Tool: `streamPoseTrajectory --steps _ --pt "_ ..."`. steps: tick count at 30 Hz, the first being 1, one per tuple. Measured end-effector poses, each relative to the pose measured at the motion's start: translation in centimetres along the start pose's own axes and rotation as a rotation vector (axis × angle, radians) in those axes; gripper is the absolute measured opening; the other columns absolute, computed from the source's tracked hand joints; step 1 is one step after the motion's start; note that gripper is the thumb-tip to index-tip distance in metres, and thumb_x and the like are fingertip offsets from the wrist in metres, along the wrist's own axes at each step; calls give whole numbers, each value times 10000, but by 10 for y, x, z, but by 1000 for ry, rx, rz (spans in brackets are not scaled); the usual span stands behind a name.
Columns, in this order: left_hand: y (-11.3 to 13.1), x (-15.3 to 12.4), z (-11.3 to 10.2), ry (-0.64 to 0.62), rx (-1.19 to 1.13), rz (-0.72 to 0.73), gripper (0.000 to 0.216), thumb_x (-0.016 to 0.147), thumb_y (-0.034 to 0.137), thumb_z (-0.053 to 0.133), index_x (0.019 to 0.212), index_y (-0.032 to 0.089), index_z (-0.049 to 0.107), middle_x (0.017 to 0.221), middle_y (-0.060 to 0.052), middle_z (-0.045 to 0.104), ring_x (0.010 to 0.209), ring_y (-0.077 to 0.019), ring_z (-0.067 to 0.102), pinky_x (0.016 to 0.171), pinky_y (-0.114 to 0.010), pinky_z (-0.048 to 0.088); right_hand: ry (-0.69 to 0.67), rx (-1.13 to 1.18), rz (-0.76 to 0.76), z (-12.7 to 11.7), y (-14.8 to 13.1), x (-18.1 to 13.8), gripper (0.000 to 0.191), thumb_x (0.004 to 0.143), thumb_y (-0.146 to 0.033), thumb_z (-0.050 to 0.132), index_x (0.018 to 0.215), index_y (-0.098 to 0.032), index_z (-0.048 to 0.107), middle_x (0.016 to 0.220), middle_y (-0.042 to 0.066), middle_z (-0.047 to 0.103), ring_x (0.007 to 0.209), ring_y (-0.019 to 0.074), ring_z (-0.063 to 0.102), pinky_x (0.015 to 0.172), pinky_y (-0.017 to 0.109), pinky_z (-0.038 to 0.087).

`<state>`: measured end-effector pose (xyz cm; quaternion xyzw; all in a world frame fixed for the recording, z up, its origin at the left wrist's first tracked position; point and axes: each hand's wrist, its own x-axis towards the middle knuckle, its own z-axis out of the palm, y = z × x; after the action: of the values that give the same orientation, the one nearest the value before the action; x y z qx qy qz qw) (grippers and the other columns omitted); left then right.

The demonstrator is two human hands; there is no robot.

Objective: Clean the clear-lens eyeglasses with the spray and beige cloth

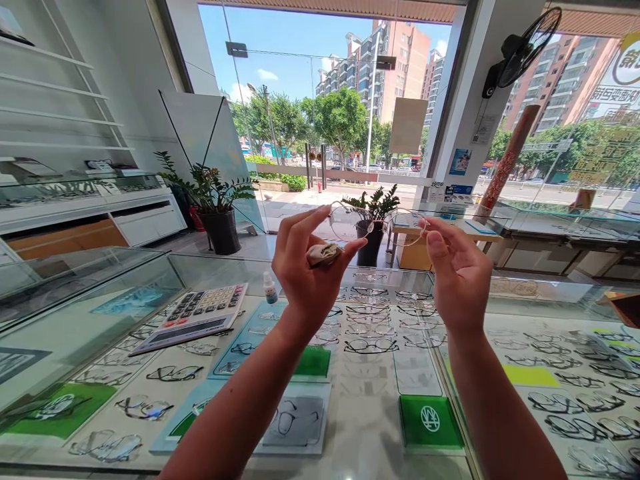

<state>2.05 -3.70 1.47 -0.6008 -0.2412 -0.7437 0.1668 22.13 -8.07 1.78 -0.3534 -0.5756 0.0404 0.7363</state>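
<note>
A pair of thin-rimmed eyeglasses (pixel 397 227) is held up in front of me, lenses facing the glass door. My right hand (pixel 460 273) pinches its right end between thumb and fingers. At the other end, fingertips of my left hand (pixel 310 267) meet the left rim, while its thumb stretches out below the lens. A crumpled pale cloth (pixel 323 254) is tucked in the left palm. Both hands are above a glass display counter (pixel 367 413). Beyond the left wrist stands a small dropper-like bottle (pixel 271 288) with a white cap.
A large calculator (pixel 200 313) lies on the counter's left side. Under the glass are rows of eyeglasses (pixel 371 345) and a green box (pixel 431 421). Potted plants (pixel 223 230) stand on the floor near the door, and a wall fan (pixel 523 50) hangs upper right.
</note>
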Motion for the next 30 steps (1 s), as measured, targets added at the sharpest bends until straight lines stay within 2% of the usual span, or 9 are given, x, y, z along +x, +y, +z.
streamPoseTrajectory --steps 3,8,12,14,17,21,23,27,30 --pt "1 -1 0 -12 -21 11 580 786 374 947 1288 248 687 1216 -74 724 768 -137 660 576 -275 524 7 75 77 0 0 1 236 967 -434 738 1140 -294 814 1165 51 833 1058 252 772 959 492 613" --pt "4 -4 2 -23 -46 17 584 780 379 953 1281 242 685 1215 -64 714 649 -85 587 553 -263 508 -26 245 179 -1 1 7 178 922 -418 785 1031 -287 837 1042 35 843 862 196 749 853 427 615" --pt "5 -3 3 -19 -36 17 581 777 397 953 1269 239 687 1201 -61 719 648 -89 572 578 -273 520 -85 348 283 -4 4 11 175 903 -425 799 986 -275 837 1009 45 838 851 197 737 800 403 588" --pt "6 -2 3 -23 -51 13 585 775 378 957 1277 247 687 1214 -67 718 733 -119 615 630 -287 542 -108 377 316 -4 4 12 181 903 -435 796 979 -274 833 1002 48 835 846 195 728 777 390 577" --pt "9 -4 3 -65 -69 -69 573 809 328 931 1316 281 668 1282 -84 713 885 -168 657 699 -309 559 -121 377 313 -4 5 11 184 901 -448 796 970 -281 828 986 44 831 816 182 703 735 369 555" --pt "12 -7 5 -123 -134 -243 557 853 313 884 1350 308 633 1350 -87 704 721 -123 614 571 -292 493 -106 285 253 -3 7 10 218 913 -475 766 991 -276 811 997 55 828 830 201 709 716 387 558" --pt "12 -7 6 -117 -155 -259 549 843 320 888 1331 299 636 1357 -94 705 753 -135 647 558 -287 487 -107 243 238 -3 9 11 239 919 -483 750 1006 -268 806 1021 65 824 877 219 727 722 397 567" --pt "14 -4 6 -131 -223 -246 547 852 312 879 1331 287 616 1311 -104 740 946 -197 725 660 -310 553 -82 251 249 -3 11 12 240 884 -472 785 990 -259 818 1050 68 820 871 207 712 697 374 554" --pt "15 -3 5 -144 -295 -258 553 840 310 893 1315 286 610 1235 -96 774 916 -188 734 659 -313 544 -62 250 262 -4 12 12 231 876 -473 790 962 -261 822 1041 63 818 852 198 686 693 365 540"
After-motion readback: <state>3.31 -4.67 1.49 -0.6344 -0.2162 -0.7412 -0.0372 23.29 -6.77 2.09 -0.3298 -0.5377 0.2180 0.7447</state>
